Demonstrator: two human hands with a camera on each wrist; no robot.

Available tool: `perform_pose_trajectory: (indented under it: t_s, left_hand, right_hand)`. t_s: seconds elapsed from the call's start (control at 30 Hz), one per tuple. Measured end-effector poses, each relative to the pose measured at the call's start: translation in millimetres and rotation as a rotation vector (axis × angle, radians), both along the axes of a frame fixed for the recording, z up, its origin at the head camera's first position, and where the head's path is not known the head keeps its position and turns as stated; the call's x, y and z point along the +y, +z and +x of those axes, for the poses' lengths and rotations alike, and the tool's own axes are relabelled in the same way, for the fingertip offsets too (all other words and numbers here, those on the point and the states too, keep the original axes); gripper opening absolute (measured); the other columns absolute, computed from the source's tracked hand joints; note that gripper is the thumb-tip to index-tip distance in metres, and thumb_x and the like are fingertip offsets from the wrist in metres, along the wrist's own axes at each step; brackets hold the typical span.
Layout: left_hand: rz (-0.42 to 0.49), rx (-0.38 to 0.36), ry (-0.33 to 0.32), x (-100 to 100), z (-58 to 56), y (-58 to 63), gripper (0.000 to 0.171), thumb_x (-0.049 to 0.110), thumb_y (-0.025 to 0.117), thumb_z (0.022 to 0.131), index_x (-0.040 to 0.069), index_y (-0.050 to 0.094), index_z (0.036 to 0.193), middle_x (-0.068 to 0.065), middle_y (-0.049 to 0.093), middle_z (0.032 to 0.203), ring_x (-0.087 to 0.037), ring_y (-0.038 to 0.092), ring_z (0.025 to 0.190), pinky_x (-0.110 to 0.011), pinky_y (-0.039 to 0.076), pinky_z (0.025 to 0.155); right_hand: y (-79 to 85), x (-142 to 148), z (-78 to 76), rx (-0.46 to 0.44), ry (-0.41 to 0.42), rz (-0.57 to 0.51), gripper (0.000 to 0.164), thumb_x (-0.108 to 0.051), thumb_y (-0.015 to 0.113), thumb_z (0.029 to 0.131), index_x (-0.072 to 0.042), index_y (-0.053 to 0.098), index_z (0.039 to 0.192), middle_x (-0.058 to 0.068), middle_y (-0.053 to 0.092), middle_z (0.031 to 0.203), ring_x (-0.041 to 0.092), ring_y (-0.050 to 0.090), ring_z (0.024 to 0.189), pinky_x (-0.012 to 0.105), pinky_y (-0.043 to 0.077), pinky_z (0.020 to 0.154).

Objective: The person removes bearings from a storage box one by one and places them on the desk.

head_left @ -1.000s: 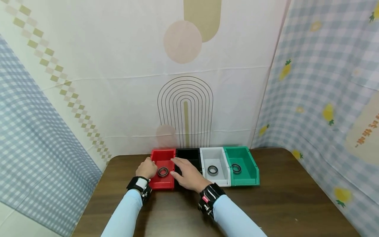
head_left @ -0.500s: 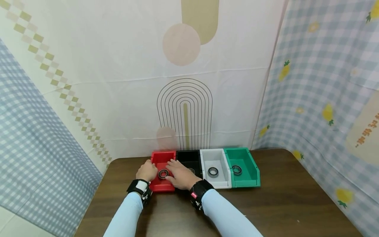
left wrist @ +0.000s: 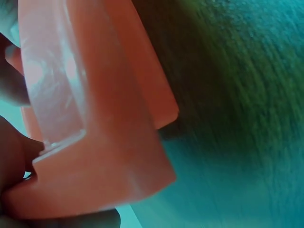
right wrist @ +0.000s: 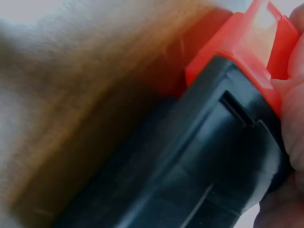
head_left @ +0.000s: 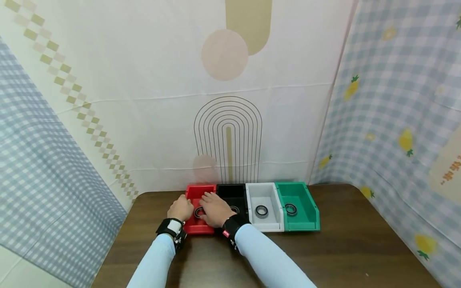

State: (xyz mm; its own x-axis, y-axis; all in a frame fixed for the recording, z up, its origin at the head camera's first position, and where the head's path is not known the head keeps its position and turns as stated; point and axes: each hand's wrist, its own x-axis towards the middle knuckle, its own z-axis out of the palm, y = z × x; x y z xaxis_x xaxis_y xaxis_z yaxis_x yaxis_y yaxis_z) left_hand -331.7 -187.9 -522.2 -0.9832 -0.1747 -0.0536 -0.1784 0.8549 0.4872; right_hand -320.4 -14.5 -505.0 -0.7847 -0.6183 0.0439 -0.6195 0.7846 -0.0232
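Note:
My left hand (head_left: 181, 209) grips the left side wall of a red open-front bin (head_left: 199, 230). In the left wrist view, fingers (left wrist: 12, 147) wrap the wall's edge. My right hand (head_left: 216, 210) lies over the join between the red bin and a black bin (head_left: 230, 191), its fingers extended across the red one. In the right wrist view, part of that hand (right wrist: 293, 109) shows right at the bins' front edges. A ring-shaped ball bearing (head_left: 197, 212) in the red bin is partly covered by the right hand. Another bearing (head_left: 235, 209) shows in the black bin, also partly hidden.
To the right stand a white bin (head_left: 272, 226) and a green bin (head_left: 302, 226), side by side with the others. Each has one bearing inside: one in white (head_left: 261, 217), one in green (head_left: 290, 209). The wooden table (head_left: 324, 260) meets a fabric backdrop behind.
My right hand has moved left and settled over the join of the red and black bins, uncovering the black bin's bearing. The left hand keeps its grip on the red bin.

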Motion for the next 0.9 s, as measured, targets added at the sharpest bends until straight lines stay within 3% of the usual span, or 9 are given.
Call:
perform_pose_trajectory:
  t_s: [0.23, 0.5, 0.63, 0.73, 0.9]
  left_hand:
    - [0.007, 0.007, 0.003, -0.2, 1.2, -2.7, 0.037, 0.025, 0.050, 0.107, -0.005, 0.062, 0.125, -0.029, 0.074, 0.113, -0.043, 0.073, 0.095, -0.059, 0.059, 0.081]
    - [0.006, 0.011, -0.010, -3.1, 1.4, -9.0, 0.036, 0.025, 0.049, 0.107, -0.004, 0.063, 0.123, -0.027, 0.074, 0.108, -0.042, 0.073, 0.091, -0.056, 0.057, 0.075]
    - [-0.002, 0.022, -0.014, -4.4, 0.4, -10.3, 0.035, 0.025, 0.049, 0.107, -0.004, 0.063, 0.121, -0.027, 0.074, 0.107, -0.041, 0.073, 0.090, -0.055, 0.057, 0.075]
    - [-0.009, 0.030, -0.020, -4.5, -2.3, -10.4, 0.036, 0.025, 0.048, 0.107, -0.004, 0.063, 0.122, -0.027, 0.075, 0.108, -0.042, 0.073, 0.091, -0.056, 0.057, 0.075]
    - [-0.012, 0.025, -0.017, -2.5, -2.0, -7.2, 0.036, 0.024, 0.048, 0.108, -0.004, 0.062, 0.124, -0.028, 0.074, 0.110, -0.044, 0.073, 0.094, -0.058, 0.057, 0.077]
  right_hand:
    - [1.6, -12.5, -7.1, -0.014, 0.007, 0.054, 0.060, -0.047, 0.068, 0.100, -0.020, 0.059, 0.153, -0.002, 0.061, 0.158, 0.018, 0.051, 0.153, 0.037, 0.035, 0.129]
    - [-12.7, -24.8, -13.3, 0.053, 0.006, 0.154, 0.050, -0.051, 0.074, 0.094, -0.028, 0.070, 0.138, -0.009, 0.074, 0.138, 0.013, 0.070, 0.124, 0.036, 0.047, 0.113]
    - [-15.5, -27.6, -15.0, 0.074, 0.010, 0.167, 0.017, -0.041, 0.077, 0.088, -0.029, 0.077, 0.101, -0.013, 0.081, 0.101, 0.008, 0.073, 0.104, 0.038, 0.048, 0.112]
    - [-14.6, -29.7, -17.0, 0.064, -0.001, 0.187, 0.008, -0.034, 0.077, 0.087, -0.028, 0.073, 0.082, -0.013, 0.077, 0.084, 0.007, 0.071, 0.092, 0.036, 0.048, 0.109]
    - [-16.6, -32.1, -17.6, 0.099, -0.019, 0.198, 0.007, -0.034, 0.076, 0.090, -0.028, 0.077, 0.087, -0.011, 0.078, 0.096, 0.008, 0.070, 0.095, 0.035, 0.049, 0.104]
